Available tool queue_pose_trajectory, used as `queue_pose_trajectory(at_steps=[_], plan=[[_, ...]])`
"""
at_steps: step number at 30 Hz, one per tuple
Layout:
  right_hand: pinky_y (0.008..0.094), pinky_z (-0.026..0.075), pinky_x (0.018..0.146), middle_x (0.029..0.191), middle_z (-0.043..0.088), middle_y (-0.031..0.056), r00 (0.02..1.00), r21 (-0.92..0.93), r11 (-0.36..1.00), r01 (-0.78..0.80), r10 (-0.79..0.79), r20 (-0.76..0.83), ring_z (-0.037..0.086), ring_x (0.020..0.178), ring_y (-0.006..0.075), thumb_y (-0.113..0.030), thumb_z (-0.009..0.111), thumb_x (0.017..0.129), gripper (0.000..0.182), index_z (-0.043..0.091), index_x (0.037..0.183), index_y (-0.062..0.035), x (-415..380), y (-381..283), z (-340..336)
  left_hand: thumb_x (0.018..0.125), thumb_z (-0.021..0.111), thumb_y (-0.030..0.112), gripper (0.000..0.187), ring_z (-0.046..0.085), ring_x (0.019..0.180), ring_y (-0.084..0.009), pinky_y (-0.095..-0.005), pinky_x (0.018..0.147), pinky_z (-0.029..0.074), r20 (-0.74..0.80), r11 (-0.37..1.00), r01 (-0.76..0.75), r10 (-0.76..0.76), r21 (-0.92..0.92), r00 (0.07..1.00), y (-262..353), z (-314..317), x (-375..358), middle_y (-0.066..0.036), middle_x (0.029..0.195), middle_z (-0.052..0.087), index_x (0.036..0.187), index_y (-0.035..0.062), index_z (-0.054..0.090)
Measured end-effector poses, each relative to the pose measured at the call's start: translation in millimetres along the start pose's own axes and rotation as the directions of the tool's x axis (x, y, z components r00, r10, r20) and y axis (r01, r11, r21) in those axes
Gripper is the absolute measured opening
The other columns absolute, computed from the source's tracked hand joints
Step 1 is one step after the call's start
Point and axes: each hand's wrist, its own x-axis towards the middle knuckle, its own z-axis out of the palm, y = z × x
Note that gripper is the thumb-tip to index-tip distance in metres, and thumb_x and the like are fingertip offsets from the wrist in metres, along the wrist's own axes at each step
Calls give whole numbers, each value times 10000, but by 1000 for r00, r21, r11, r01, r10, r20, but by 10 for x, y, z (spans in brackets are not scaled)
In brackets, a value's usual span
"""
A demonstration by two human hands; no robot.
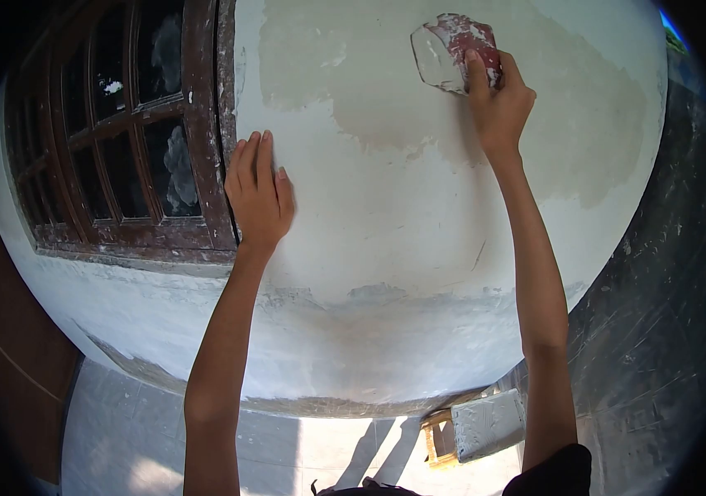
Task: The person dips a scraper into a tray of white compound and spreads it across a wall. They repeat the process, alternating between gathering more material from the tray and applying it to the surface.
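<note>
My right hand [502,106] is closed around a putty spreader [475,45], dark red and caked with white filler, with a pale blade edge on its left. It is held against the upper part of the wall [386,223]. Around it, a grey-beige coat of filler [572,107] covers much of the upper wall, with ragged edges over the whiter surface. Lower down and to the left, my left hand [260,194] lies on the wall with its fingers stretched upward. Its fingertips are beside the brown wooden window frame [214,165].
Dark glass panes [109,70] fill the window at left. Below the wall is a tiled floor [266,455], partly sunlit. A filler-smeared grey board or tray [489,424] rests by a small wooden stool [438,438]. A dark scuffed surface [659,273] borders the wall at right.
</note>
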Motion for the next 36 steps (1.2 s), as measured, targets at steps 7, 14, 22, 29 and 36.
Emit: queue_pose_trajectory(at_steps=[7, 14, 22, 29, 36], plan=[[242, 442, 543, 712, 650, 31, 970, 315, 935, -165, 212, -122, 516, 571, 73, -346, 677, 950, 378, 675, 1041, 21, -58, 35, -324, 959, 452, 135, 485, 419, 1328, -395, -510, 1098, 322, -11, 1000, -9, 9, -13, 1000, 1, -11, 18, -216, 1411, 481, 1414, -31, 478], [285, 331, 658, 691, 584, 16, 874, 68, 962, 266, -271, 403, 442, 592, 117, -323, 703, 937, 267, 668, 945, -59, -390, -231, 115, 962, 449, 137, 479, 423, 1324, -397, -505, 1095, 324, -14, 1000, -16, 16, 7, 1000, -3, -4, 13, -218, 1406, 483, 1409, -30, 486], [302, 434, 543, 665, 678, 80, 966, -70, 987, -143, 124, -226, 526, 485, 135, -293, 681, 927, 309, 687, 916, 15, 32, 202, -214, 966, 450, 138, 477, 426, 1322, -393, -505, 1088, 330, -2, 1000, -6, 6, 7, 1000, 7, -15, 14, -217, 1407, 482, 1413, -26, 482], [255, 381, 462, 675, 670, 73, 965, 345, 938, -36, -57, 254, 487, 456, 87, -315, 710, 933, 321, 665, 935, 4, -260, -355, 40, 967, 449, 138, 479, 425, 1322, -395, -508, 1091, 324, -31, 999, -24, 23, -29, 999, -7, -1, 21, -214, 1409, 482, 1416, -27, 477], [366, 375, 738, 619, 646, 101, 977, -29, 993, 117, -110, 183, 508, 518, 271, -356, 702, 909, 345, 649, 864, -18, -67, -122, 196, 961, 457, 143, 486, 426, 1321, -401, -508, 1088, 331, -8, 1000, -6, 6, -11, 1000, 7, -19, 21, -214, 1406, 486, 1419, -20, 478]])
